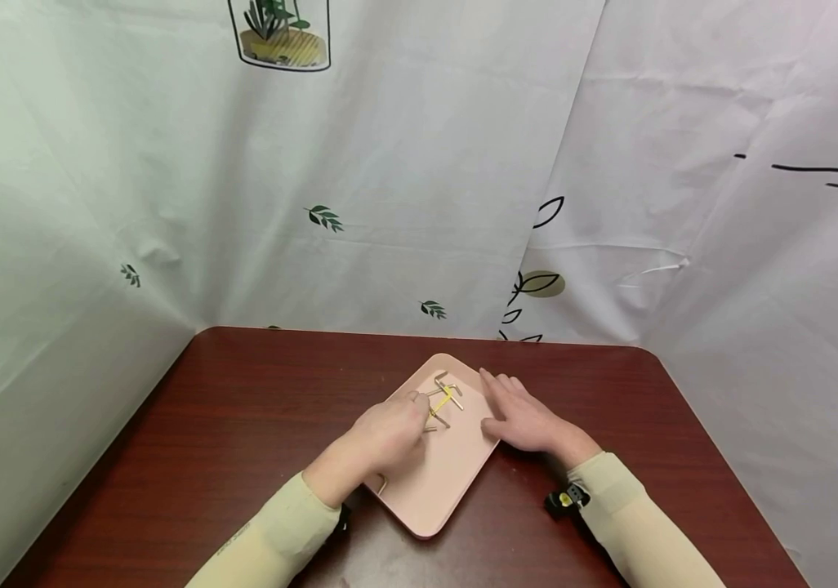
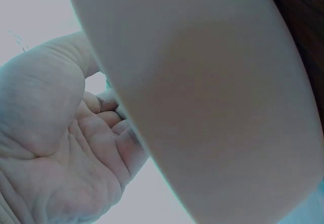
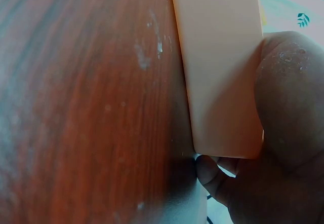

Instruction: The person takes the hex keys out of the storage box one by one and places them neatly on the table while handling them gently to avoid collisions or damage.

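Note:
A shallow pink tray [image 1: 456, 465] lies at an angle on the table, holding several L-shaped metal rods that look like hex keys [image 1: 456, 400], one with a yellow part. Over the tray's left side is my left hand [image 1: 390, 431], fingers curled, its fingertips among the keys. The tray wall [image 2: 212, 102] hides those fingertips in the left wrist view, so any key between them cannot be made out. My right hand [image 1: 525, 415] holds the tray's right rim near the far end. In the right wrist view its thumb [image 3: 291, 97] lies over the rim, fingertips around the corner.
Beneath the tray is a dark red-brown wooden table [image 1: 257, 408]. White printed cloth [image 1: 419, 163] hangs behind the table and along both sides. Another bent key [image 1: 382, 484] lies in the tray's near-left part, close to my left wrist.

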